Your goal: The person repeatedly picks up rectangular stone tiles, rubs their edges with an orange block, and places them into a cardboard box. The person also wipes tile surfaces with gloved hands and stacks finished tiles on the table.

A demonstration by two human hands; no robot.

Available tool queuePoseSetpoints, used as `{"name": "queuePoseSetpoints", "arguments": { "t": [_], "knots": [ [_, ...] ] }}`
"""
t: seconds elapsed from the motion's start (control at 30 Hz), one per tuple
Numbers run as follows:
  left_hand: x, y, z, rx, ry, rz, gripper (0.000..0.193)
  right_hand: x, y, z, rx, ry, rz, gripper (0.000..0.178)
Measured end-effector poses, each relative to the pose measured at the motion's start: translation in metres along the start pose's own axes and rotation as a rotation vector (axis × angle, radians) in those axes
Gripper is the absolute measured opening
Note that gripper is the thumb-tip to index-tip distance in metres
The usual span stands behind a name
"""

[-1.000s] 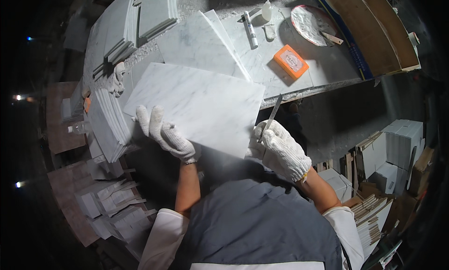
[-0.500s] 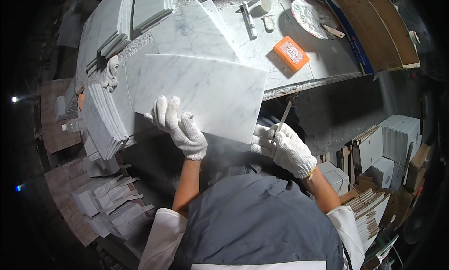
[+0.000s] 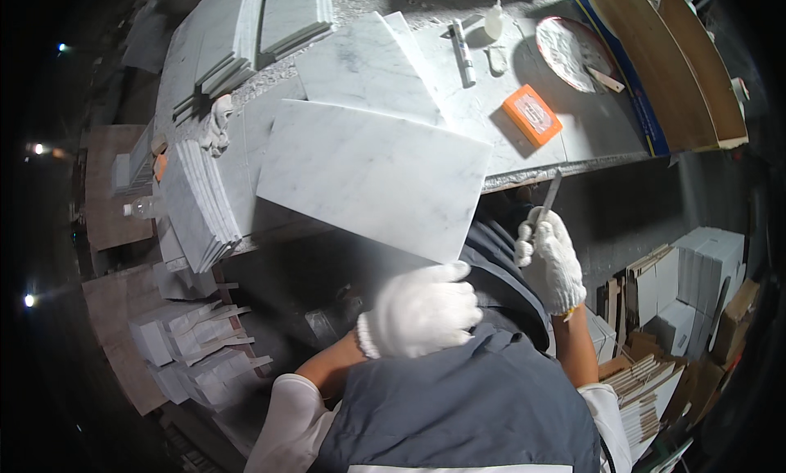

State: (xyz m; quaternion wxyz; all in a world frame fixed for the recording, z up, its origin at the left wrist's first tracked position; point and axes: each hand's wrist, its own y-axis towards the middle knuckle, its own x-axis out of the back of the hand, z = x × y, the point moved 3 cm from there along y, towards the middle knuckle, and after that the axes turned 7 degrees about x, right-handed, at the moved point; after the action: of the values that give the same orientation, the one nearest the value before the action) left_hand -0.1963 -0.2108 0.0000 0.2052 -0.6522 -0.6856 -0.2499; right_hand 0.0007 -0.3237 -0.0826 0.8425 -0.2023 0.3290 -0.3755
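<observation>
Tabletop (image 3: 606, 133) runs across the far side, and the white marble slab (image 3: 372, 174) overhangs its near edge. Your gloved left hand (image 3: 422, 309) sits blurred just below the slab's near edge; can't tell its grip. Your right hand (image 3: 553, 256) is closed on a thin metal blade (image 3: 548, 199) right of the slab.
</observation>
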Motion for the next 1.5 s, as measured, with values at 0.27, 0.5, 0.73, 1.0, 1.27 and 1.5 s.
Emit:
{"name": "queuePoseSetpoints", "arguments": {
  "t": [0.27,0.5,0.73,1.0,1.27,1.5],
  "knots": [
    [0.048,-0.034,0.021,0.307,0.679,-0.579,0.046,0.011,0.007,0.007,0.157,-0.034,0.195,0.06],
    [0.023,0.005,0.027,0.325,0.761,-0.485,0.055,0.003,0.003,0.009,0.153,-0.106,0.168,0.064],
    [0.059,-0.025,0.036,0.325,0.552,-0.488,0.052,0.013,0.025,0.097,0.607,-0.496,-0.008,0.056],
    [0.153,-0.129,0.138,0.909,0.279,-1.36,0.056,0.0,0.104,0.193,1.341,-1.621,-0.386,0.017],
    [0.134,-0.132,0.112,0.529,0.9,-0.628,0.093,-0.014,0.161,0.187,0.95,-1.904,-0.422,0.022],
    [0.16,-0.142,0.125,0.678,0.704,-0.566,0.1,-0.009,0.104,0.131,1.11,-1.516,-0.267,0.064]
  ]
}}
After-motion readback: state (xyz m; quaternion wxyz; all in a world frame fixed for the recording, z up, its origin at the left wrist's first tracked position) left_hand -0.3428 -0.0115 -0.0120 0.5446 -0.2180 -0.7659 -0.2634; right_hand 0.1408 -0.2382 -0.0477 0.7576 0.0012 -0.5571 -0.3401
